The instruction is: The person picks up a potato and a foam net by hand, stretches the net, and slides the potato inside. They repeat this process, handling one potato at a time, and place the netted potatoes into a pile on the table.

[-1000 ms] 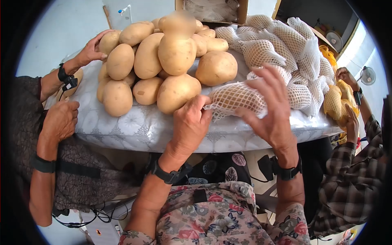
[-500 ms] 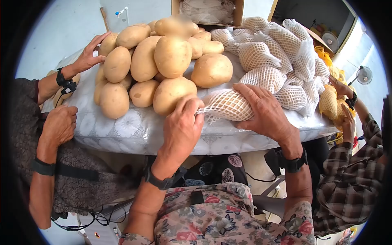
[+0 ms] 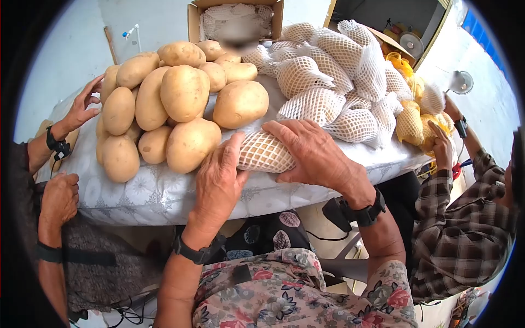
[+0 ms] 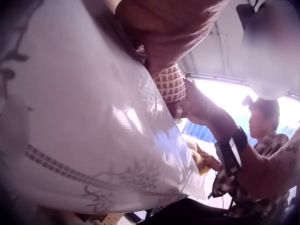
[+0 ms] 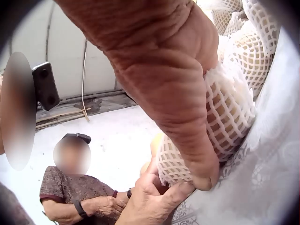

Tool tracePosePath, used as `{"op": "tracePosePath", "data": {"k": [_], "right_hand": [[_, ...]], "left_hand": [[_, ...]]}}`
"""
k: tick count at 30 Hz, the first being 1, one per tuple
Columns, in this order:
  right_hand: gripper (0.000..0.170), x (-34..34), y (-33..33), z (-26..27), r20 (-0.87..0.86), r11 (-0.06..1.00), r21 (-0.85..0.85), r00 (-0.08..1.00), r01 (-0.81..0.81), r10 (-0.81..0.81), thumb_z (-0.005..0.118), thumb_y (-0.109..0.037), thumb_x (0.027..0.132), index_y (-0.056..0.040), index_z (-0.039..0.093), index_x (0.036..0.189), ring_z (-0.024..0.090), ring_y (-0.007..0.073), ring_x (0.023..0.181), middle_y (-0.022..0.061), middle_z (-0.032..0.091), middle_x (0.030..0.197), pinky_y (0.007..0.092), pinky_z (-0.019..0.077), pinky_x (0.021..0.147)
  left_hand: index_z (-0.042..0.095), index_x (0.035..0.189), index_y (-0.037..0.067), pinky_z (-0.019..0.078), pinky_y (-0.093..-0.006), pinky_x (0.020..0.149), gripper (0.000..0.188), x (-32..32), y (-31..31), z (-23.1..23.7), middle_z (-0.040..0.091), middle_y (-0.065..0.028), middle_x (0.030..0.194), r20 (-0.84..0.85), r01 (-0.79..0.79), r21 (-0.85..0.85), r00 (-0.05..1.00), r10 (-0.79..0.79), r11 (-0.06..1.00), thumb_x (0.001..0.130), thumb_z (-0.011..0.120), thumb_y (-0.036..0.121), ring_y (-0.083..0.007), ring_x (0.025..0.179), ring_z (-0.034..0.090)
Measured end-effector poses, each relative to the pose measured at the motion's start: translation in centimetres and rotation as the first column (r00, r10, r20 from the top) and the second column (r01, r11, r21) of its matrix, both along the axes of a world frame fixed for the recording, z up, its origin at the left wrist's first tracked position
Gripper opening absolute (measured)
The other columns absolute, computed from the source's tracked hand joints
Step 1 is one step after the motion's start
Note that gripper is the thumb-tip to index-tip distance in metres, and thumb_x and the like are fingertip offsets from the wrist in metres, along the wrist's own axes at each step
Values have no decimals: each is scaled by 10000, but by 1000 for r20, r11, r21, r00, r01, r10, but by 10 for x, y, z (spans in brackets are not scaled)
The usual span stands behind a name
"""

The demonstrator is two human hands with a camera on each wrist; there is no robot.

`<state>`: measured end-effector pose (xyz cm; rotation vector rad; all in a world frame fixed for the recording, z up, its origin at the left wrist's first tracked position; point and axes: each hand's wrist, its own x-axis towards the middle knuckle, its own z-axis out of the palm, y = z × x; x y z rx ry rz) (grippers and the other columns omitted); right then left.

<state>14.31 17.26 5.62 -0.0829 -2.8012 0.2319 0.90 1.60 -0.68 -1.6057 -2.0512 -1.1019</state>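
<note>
A potato in a white foam net lies near the table's front edge, held between both hands. My left hand grips its left end, fingers curled round the gathered net. Over its right end curls my right hand, thumb on the near side. In the right wrist view the right hand covers part of the netted potato, and the left hand pinches the far end. The left wrist view shows the net between the two hands.
Bare potatoes are piled at the left, netted ones at the right. Behind stands a cardboard box of white nets. A neighbour's hand is by the left pile; another person handles yellow-netted items at the right.
My right hand has come down onto the netted potato and closed round it. The head view has shifted, so the piles appear further left. The left hand now covers more of the net's end.
</note>
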Motion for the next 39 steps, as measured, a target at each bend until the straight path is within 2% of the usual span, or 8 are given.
{"op": "tracePosePath", "data": {"k": [8, 13, 17, 20, 23, 30, 33, 39], "right_hand": [[730, 1, 4, -5, -217, 996, 45, 972, -81, 89, 759, -198, 530, -43, 485, 1188, 577, 327, 961, 152, 592, 1013, 417, 417, 905], [748, 5, -5, 3, -264, 979, -202, 964, -23, -32, 740, -225, 556, 1, 469, 1216, 609, 309, 934, 173, 611, 996, 399, 478, 839], [914, 18, -1, 20, -162, 681, -730, 953, 59, -256, 782, -351, 510, 66, 456, 1256, 590, 216, 1005, 140, 600, 1082, 314, 455, 894], [930, 33, 15, 25, -263, 599, -801, 909, -18, -324, 776, -375, 536, 70, 430, 1276, 601, 216, 1001, 151, 595, 1121, 322, 474, 896], [833, 43, 25, 28, -411, 314, -899, 836, -305, -365, 738, -302, 604, 77, 419, 1274, 611, 229, 992, 146, 595, 1122, 341, 491, 889], [491, 101, 105, 63, -497, 446, -858, 628, -254, -599, 631, -240, 824, 43, 503, 1204, 624, 212, 930, 136, 624, 1075, 327, 514, 803], [475, 115, 157, 80, -493, 475, -864, 464, -166, -736, 672, -268, 805, 21, 552, 1163, 632, 203, 904, 113, 636, 1046, 321, 505, 803], [565, 112, 208, 97, -552, 652, -752, 443, 104, -707, 711, -277, 727, 37, 528, 1159, 620, 205, 838, 110, 621, 993, 307, 495, 728]], "left_hand": [[453, 1264, 47, 486, -417, 803, 675, -8, -2, -10, 596, -174, 1097, 149, 118, 229, 977, -155, 966, 652, 734, -10, -356, 949, 597], [466, 1253, 44, 491, -321, 724, 540, -7, -1, -15, 607, -109, 1051, 405, 75, 374, 884, -236, 924, 775, 705, 115, -213, 813, 608], [506, 1184, 12, 501, -326, 742, 410, -11, -12, -12, 621, -119, 987, 308, 106, 218, 936, -172, 970, 812, 656, 97, -217, 834, 625], [555, 1084, 21, 501, -339, 720, 339, -15, -10, -15, 624, -108, 929, 201, 147, 217, 960, -192, 965, 759, 654, 34, -236, 796, 620], [572, 1020, 40, 493, -376, 744, 323, -13, -12, -12, 629, -120, 951, 187, 162, 193, 962, -199, 968, 712, 662, -4, -296, 839, 611], [572, 1004, 53, 487, -391, 787, 313, -18, -17, -7, 631, -121, 975, 190, 218, 148, 951, -244, 965, 711, 671, 6, -324, 907, 604], [572, 1003, 55, 485, -394, 796, 314, -18, -16, -5, 626, -125, 980, 191, 222, 133, 950, -245, 966, 710, 675, 9, -327, 920, 600], [576, 986, 54, 483, -400, 810, 309, -18, -17, -3, 619, -131, 979, 173, 241, 116, 950, -258, 964, 700, 686, 13, -333, 924, 597]]}}
